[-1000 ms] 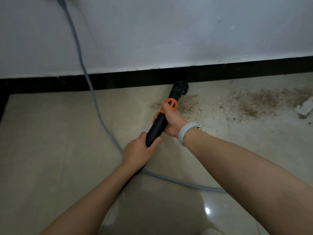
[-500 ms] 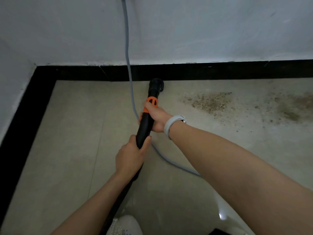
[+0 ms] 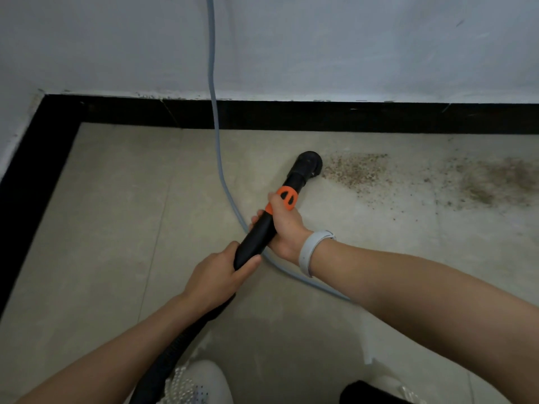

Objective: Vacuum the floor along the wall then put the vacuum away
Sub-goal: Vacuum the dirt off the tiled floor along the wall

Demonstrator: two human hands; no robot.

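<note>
I hold a black vacuum wand (image 3: 259,233) with an orange collar (image 3: 287,196). Its round black nozzle (image 3: 307,166) rests on the beige tiled floor (image 3: 116,228), a short way out from the black skirting (image 3: 320,116) under the white wall. My right hand (image 3: 284,225) grips the wand just below the orange collar. My left hand (image 3: 217,275) grips it lower down, where the black hose (image 3: 175,345) begins. A patch of brown dirt (image 3: 355,170) lies just right of the nozzle, and a second patch (image 3: 495,182) lies farther right.
A grey power cord (image 3: 215,126) hangs down the wall, crosses the floor and runs under my right wrist. The room corner (image 3: 43,118) is at the left. My white shoe (image 3: 201,383) shows at the bottom edge.
The nozzle has pulled back from the skirting and shifted right, up against the first dirt patch. Both hands keep their grip on the wand. The view has dropped slightly.
</note>
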